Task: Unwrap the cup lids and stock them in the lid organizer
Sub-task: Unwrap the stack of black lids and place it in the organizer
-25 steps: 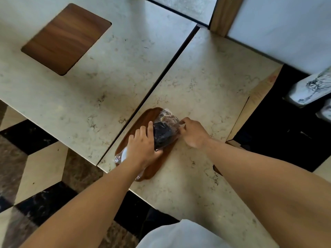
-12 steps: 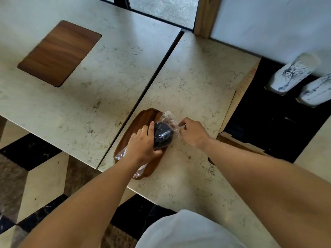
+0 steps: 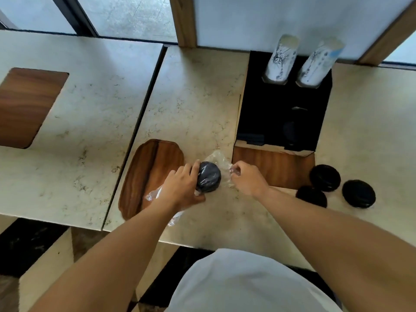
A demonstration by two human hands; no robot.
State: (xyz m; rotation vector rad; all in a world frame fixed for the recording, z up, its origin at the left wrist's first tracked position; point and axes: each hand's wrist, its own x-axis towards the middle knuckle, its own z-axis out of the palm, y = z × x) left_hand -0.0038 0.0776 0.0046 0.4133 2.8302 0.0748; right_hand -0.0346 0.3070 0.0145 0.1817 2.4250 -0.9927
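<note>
- Across the near edge of the marble worktop [image 3: 198, 104], both bare forearms reach in over a wooden inlay [image 3: 148, 174] set into the stone.
- At the right, a dark recessed lid organizer [image 3: 281, 113] sits in the worktop with two sleeves of paper cups [image 3: 280, 59] standing at its far end; its lid slots are too dark to read.
- Three loose black lids [image 3: 358, 193] lie on the worktop just right of the organizer's near corner.
- Between the hands, the sleeve of black cup lids [image 3: 208, 179] lies on its side in its clear plastic wrap [image 3: 219, 159].
- Left hand [image 3: 180, 190] clamps around the stack's near end, pinning it to the worktop.
- Right hand [image 3: 247, 179] pinches the loose wrap at the far end, fingers closed on film.
- My read: opening is under way. Keep the left grip firm and low, pull the film away along the stack (not upward), so the lids stay nested rather than spilling.
</note>
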